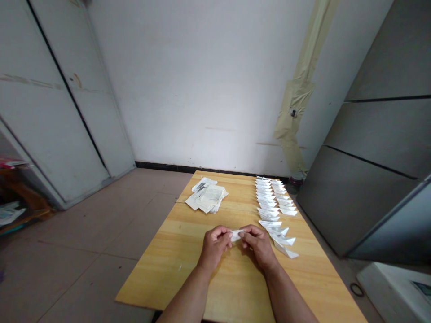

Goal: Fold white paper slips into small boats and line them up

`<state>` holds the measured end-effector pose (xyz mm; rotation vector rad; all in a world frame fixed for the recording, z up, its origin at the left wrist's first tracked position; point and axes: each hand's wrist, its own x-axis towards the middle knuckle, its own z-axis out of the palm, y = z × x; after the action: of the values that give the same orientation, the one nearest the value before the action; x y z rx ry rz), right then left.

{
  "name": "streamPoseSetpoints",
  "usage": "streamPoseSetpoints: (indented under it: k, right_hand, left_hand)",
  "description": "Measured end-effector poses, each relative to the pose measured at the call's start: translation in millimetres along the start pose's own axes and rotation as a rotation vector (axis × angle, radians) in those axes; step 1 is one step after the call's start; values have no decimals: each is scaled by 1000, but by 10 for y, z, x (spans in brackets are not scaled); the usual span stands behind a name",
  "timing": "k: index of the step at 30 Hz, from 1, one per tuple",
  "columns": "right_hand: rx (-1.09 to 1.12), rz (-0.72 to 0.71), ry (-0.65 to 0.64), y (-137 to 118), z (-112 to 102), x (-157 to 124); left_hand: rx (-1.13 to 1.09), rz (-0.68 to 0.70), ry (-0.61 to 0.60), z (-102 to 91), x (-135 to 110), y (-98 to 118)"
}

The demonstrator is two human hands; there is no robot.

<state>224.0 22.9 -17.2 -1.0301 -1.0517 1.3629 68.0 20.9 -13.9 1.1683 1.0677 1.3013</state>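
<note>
Between my two hands, above the wooden table (182, 251), is a small folded piece of white paper (236, 235). My left hand (215, 246) pinches its left end between thumb and fingers. The right end is gripped the same way by my right hand (258, 244). Fingertips cover both ends of the paper, so its full shape is hidden. Just right of my right hand, several folded paper boats (284, 249) lie loosely, and rows of more boats (267, 197) run toward the table's far end. A loose pile of paper sheets (210, 197) sits farther off to the left.
A white wall (202, 89) stands beyond the table's far edge. Grey cabinets (367, 179) rise at the right, with a white box (393, 287) on the floor below. Pale doors (60, 98) and a cluttered shelf (20, 197) are at the left.
</note>
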Motion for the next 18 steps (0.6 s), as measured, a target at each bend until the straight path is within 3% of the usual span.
streamPoseSetpoints:
  k: [13, 18]
  right_hand:
    - [0, 5, 36, -79, 98, -25]
    - [-189, -83, 30, -128, 104, -29]
  left_hand:
    - [42, -14, 24, 8, 6, 24]
    - [110, 46, -4, -10, 28, -40]
